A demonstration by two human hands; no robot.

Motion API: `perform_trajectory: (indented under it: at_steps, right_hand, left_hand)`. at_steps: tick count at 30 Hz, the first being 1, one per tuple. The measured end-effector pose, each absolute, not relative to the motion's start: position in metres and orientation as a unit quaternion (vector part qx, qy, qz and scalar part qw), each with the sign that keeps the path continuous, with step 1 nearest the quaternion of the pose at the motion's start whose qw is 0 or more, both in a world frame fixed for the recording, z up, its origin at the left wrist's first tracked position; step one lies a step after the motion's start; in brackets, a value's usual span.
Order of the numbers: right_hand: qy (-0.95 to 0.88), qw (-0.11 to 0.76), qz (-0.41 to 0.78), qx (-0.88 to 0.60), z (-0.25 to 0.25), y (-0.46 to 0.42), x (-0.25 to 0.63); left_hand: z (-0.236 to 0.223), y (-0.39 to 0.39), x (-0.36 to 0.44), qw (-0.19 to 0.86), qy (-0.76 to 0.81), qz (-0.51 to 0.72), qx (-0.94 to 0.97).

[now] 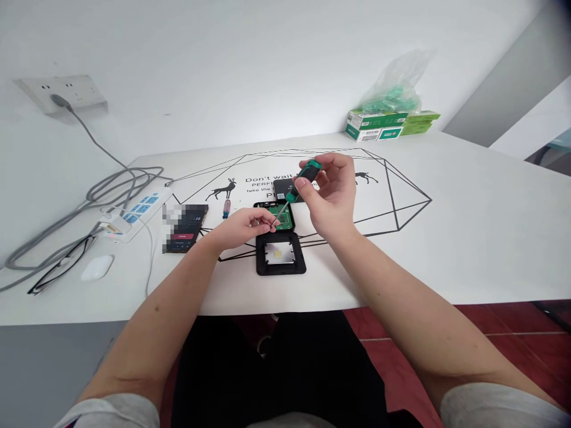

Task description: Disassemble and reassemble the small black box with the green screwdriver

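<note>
My right hand [332, 196] is closed around the green-and-black handle of a screwdriver [308, 172], which slants down to the left. Its thin shaft ends at the fingertips of my left hand [238, 227], where thumb and forefinger pinch together. Whether they grip the tip or a tiny part there is too small to tell. Beneath them lies an opened black case with a green circuit board [284, 219], partly hidden by my left fingers. Nearer to me rests a black cover [301, 265] with a silver metal plate [282, 254]. Behind the case is a flat black piece [282, 189] with a label.
A second small screwdriver [226, 208] and a phone [190, 229] lie to the left. Further left are a power strip [145, 208], coiled grey cables, glasses [62, 264] and a white earbud case [97, 267]. Green-and-white boxes [377, 122] under a plastic bag [397, 83] stand back right.
</note>
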State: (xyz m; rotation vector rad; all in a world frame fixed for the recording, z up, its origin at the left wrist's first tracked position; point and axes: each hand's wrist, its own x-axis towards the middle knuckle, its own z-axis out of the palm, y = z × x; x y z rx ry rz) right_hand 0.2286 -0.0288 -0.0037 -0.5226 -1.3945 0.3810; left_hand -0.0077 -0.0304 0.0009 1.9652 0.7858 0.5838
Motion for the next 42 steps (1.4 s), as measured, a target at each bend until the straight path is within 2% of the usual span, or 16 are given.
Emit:
perform_trajectory:
  at_steps: [9,19,26,34,38,42]
  right_hand:
    - [-0.645,0.702,0.155,-0.258,-0.005,-0.029,0.228]
    - [-0.664,0.657,0.282,-0.22,0.008,-0.046,0.227]
    - [-0.662,0.68,0.226,-0.22,0.006,-0.042,0.229]
    - [-0.72,0.624,0.181,-0.243,0.008,-0.058,0.232]
    - [-0.741,0.606,0.178,-0.227,0.008,-0.06,0.232]
    - [-0.747,0.603,0.169,-0.224,0.007,-0.058,0.232]
  left_hand:
    - [0.0,-0.031,-0.008,0.468,0.319,0.233,0.791]
    - [0.0,-0.033,-0.006,0.525,0.292,0.257,0.757]
    - [0.002,-0.037,-0.005,0.542,0.302,0.261,0.739]
    - [0.008,-0.033,-0.01,0.414,0.352,0.288,0.789]
    - [0.004,-0.029,-0.008,0.296,0.385,0.264,0.833]
    - [-0.001,-0.027,-0.006,0.256,0.379,0.233,0.858]
